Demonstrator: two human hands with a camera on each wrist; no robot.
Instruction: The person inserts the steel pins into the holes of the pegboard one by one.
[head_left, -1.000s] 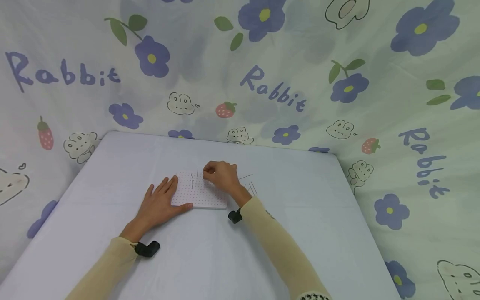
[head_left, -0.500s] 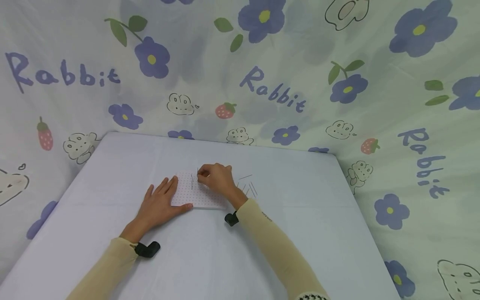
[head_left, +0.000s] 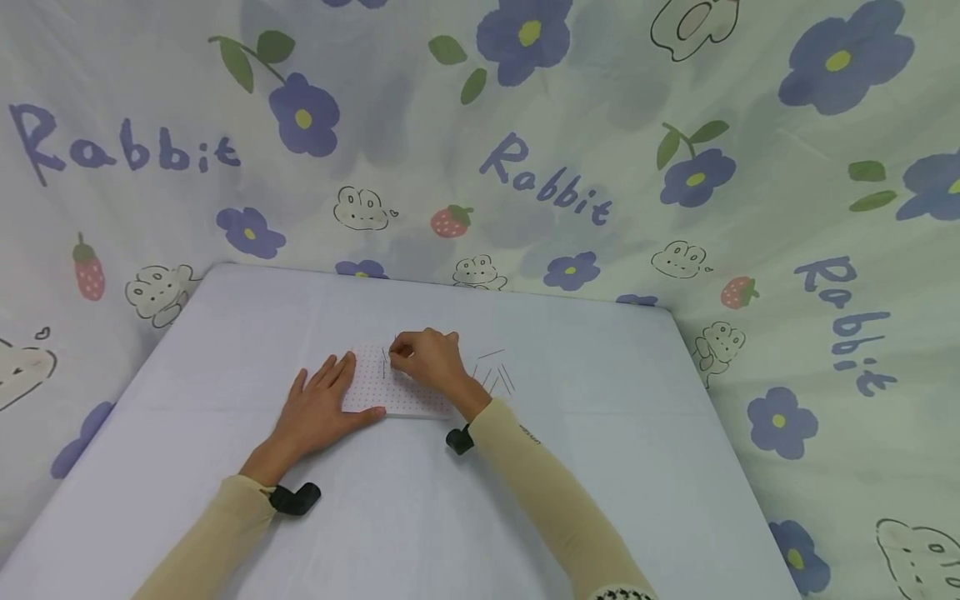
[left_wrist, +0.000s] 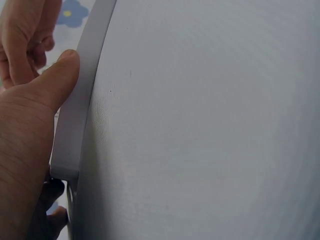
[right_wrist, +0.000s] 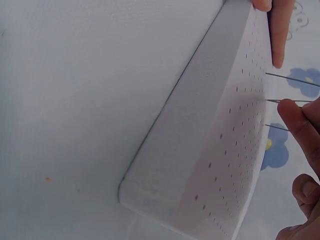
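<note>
A white board point(head_left: 408, 400) dotted with a grid of small holes lies on the table. My left hand point(head_left: 315, 412) rests at its left side, fingers spread along that side and thumb at the front edge. Over the board's far part, my right hand point(head_left: 431, 358) pinches a thin dark rod point(right_wrist: 272, 101) between thumb and index finger, its lower end right at the board's surface. Other thin rods point(right_wrist: 292, 79) stand up from the board on either side of the pinched one. In the left wrist view, the left thumb point(left_wrist: 65, 72) lies against the board's thick edge point(left_wrist: 75, 125).
To the right of the board, several loose thin rods point(head_left: 491, 354) lie on the white tablecloth point(head_left: 600, 400). A patterned curtain point(head_left: 420, 150) with flowers and rabbits surrounds the table at the back and sides.
My right hand has shifted a little to the left and slightly toward me over the board, still pinching the rod. The left hand has stayed in place.
</note>
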